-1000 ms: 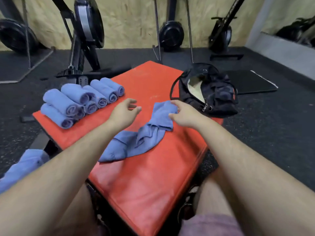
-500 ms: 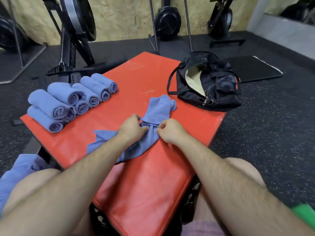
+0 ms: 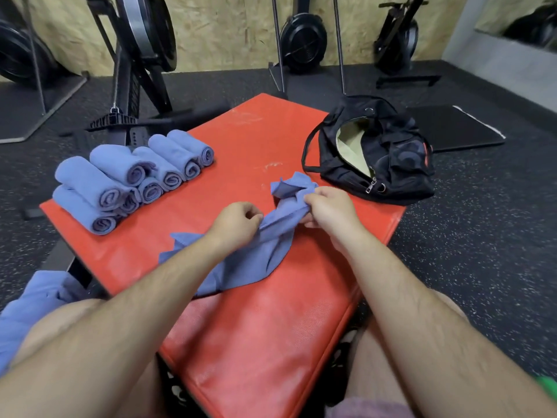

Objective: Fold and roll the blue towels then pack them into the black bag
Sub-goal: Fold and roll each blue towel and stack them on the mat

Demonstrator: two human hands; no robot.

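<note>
A crumpled blue towel lies bunched on the middle of the red mat. My left hand pinches its bunched middle, and my right hand grips it a little farther along, near its far end. Several rolled blue towels are stacked at the mat's far left. The black bag sits open at the mat's far right corner, its pale lining showing.
More loose blue towel cloth rests on my left thigh. Rowing machines and fan wheels stand on the dark rubber floor behind the mat. A black floor mat lies behind the bag.
My left hand came in from the open air and took hold of the towel. Both hands have bunched the towel between them and drawn slightly apart along it.
</note>
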